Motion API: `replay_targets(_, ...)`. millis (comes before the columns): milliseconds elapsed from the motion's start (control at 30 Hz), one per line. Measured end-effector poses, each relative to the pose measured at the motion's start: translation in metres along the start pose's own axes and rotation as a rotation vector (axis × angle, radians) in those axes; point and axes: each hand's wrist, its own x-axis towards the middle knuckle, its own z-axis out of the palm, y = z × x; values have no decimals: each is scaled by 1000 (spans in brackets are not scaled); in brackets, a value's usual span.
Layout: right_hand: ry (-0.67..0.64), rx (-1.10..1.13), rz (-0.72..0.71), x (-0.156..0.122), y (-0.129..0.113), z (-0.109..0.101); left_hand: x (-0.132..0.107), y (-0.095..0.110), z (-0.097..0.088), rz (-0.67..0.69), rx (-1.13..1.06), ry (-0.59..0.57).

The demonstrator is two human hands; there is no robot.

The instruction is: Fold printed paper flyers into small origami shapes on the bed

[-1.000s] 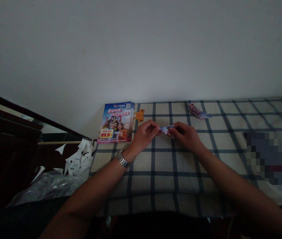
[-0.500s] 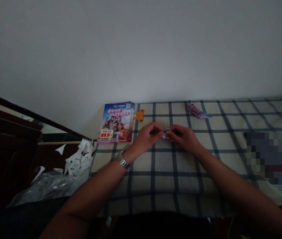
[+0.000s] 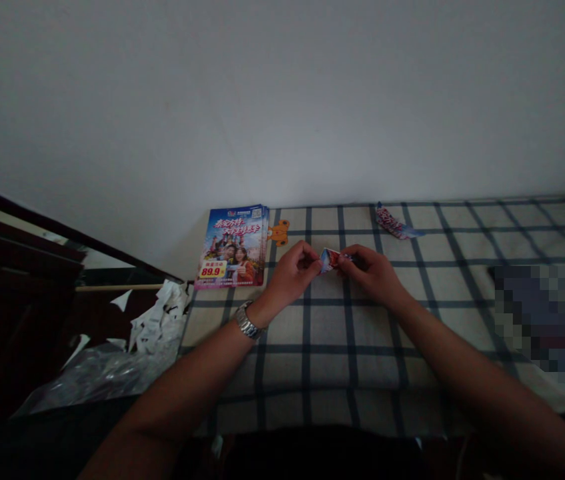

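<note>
A small folded piece of printed paper (image 3: 330, 259), blue, white and red, is held between my two hands above the checked cloth. My left hand (image 3: 296, 268), with a metal watch (image 3: 248, 320) on its wrist, pinches the paper's left end between thumb and fingertips. At the other end my right hand (image 3: 368, 272) grips it between thumb and index finger. Farther back to the right lies a folded printed paper strip (image 3: 393, 223) with a pointed tail. To the left rests a stack of printed flyers (image 3: 232, 247), with an orange bear-shaped piece (image 3: 279, 233) beside it.
A checked cloth (image 3: 282, 327) covers the surface, which meets a plain wall (image 3: 282, 100) at the back. Torn white paper (image 3: 162, 320) and a clear plastic bag (image 3: 102, 370) lie at the lower left. A pixelated dark object (image 3: 537, 313) sits at right.
The paper between my hands has turned and shows more of its printed face. My left hand has shifted slightly left, so the gap between the hands is wider.
</note>
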Motion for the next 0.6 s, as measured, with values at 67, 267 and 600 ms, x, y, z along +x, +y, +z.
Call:
replay_targets(67,-2,-19,-7,0,1,0,0,0,1,16,7,-13)
replay_targets(267,7,-121,-23,0,0,-2,-3,3,1,80,17,-67)
replay_targets(600,-48,-156,-52,-3,-9,0,-6,4,-2,145,201,-23)
